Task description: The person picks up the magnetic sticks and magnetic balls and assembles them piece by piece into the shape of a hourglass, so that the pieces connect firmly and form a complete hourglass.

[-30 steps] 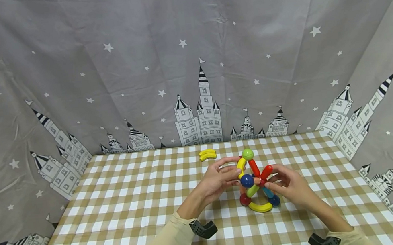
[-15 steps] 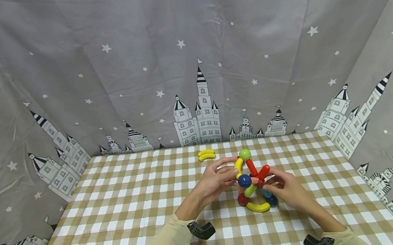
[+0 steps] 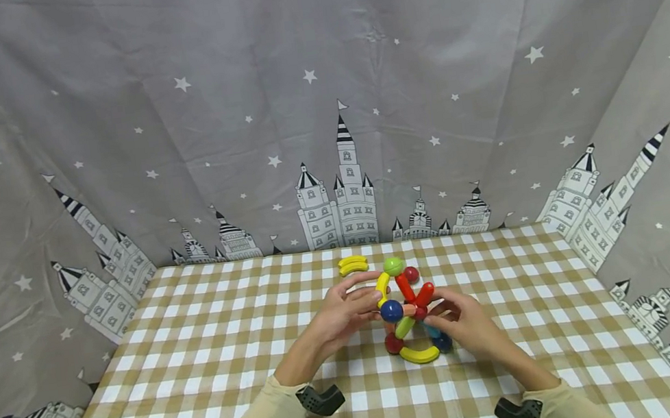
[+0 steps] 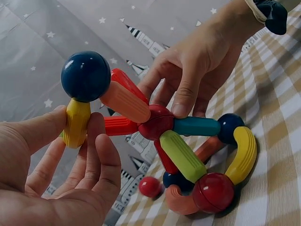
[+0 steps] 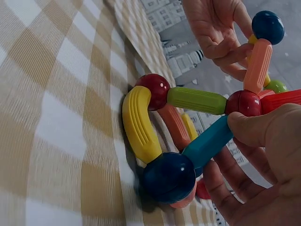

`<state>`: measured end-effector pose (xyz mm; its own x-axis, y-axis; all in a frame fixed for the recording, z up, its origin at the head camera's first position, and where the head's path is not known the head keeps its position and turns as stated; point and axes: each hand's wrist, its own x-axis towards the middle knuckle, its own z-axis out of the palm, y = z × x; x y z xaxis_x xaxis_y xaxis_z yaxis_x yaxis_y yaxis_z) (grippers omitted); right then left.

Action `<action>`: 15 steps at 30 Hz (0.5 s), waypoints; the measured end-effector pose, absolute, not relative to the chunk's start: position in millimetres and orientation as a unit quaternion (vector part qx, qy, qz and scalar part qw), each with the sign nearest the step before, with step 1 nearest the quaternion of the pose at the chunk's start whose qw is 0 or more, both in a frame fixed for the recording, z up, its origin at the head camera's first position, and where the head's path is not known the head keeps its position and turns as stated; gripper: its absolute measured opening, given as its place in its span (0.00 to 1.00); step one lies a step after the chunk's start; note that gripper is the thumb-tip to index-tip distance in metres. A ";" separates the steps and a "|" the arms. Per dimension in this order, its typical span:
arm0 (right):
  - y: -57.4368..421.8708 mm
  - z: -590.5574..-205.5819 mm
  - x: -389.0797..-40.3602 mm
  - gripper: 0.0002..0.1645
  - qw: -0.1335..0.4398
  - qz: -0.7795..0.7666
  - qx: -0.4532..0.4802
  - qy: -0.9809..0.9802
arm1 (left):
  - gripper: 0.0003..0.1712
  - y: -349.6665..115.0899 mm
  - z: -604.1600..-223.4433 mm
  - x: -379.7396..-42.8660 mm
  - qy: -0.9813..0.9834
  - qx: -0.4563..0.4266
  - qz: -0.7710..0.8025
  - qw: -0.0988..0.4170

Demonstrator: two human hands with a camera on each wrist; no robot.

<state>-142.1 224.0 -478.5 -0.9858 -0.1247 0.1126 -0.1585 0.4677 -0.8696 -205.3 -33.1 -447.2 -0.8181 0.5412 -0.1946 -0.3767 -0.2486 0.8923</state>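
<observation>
A magnetic ball-and-rod structure (image 3: pixel 420 355) stands on the cloth between both hands, its base made of curved rods and balls. My left hand (image 3: pixel 339 313) pinches the curved yellow rod (image 4: pixel 76 123) on its upper left side, between a navy ball (image 4: pixel 86 76) and a light green ball (image 3: pixel 394 266). On the other side, my right hand (image 3: pixel 469 323) grips around the red hub ball (image 5: pixel 243 103), thumb where that ball meets the teal rod (image 5: pixel 208 141). Red, peach and lime rods also branch from the hub. Some right fingers are hidden behind it.
Behind the structure lies a loose red ball (image 4: pixel 149 186). Two curved yellow rods (image 3: pixel 354 269) rest side by side toward the table's back edge. A checked cloth (image 3: pixel 214 347) covers the table, and a grey castle-print curtain (image 3: pixel 224 111) hangs behind.
Both hands and the structure have shifted left together, mostly in the last half second. The loose red ball behind has come into clearer view. Each hand keeps its hold.
</observation>
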 end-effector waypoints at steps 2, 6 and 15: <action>218.8 -479.4 -144.2 0.21 0.018 0.512 0.090 -0.854 | 0.26 -38.5 -447.0 -205.2 0.544 0.074 0.785 0.286; 209.7 -481.6 -147.8 0.20 0.024 0.517 0.107 -0.849 | 0.26 -48.2 -447.6 -205.5 0.547 0.066 0.786 0.279; 191.9 -481.6 -154.7 0.21 0.032 0.524 0.137 -0.840 | 0.28 -67.7 -447.6 -207.1 0.550 0.056 0.788 0.271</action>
